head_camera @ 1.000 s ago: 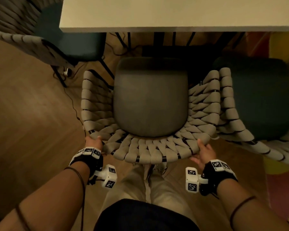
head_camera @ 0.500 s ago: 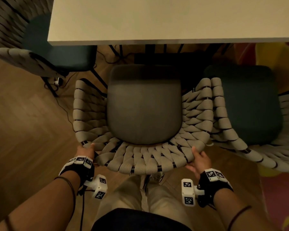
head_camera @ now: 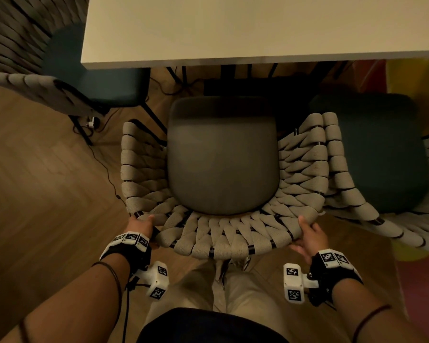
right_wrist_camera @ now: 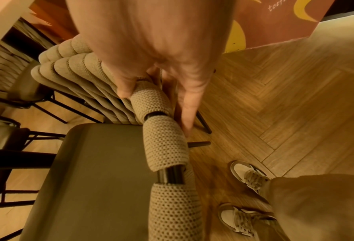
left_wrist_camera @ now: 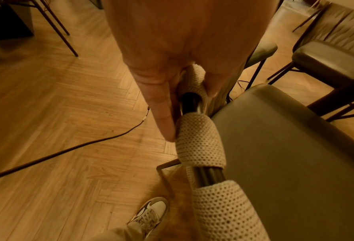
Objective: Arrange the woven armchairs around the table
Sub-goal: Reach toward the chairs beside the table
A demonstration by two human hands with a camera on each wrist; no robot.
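Both hands, the left hand (head_camera: 140, 225) and the right hand (head_camera: 310, 235), hold with curled fingers the back rim of the armchair (head_camera: 223, 157) at 6 o'clock of the table (head_camera: 233, 28), and a push may jam its arm against the neighbour chair (head_camera: 379, 154) at 3 o'clock.

You are seeing three woven armchairs (head_camera: 223, 169), (head_camera: 382, 157), (head_camera: 67, 78) standing by one table (head_camera: 258, 28). One is sitting in the middle of the frame, one at right, one at upper left. Two hands (head_camera: 140, 225), (head_camera: 311, 237) are showing at the bottom.
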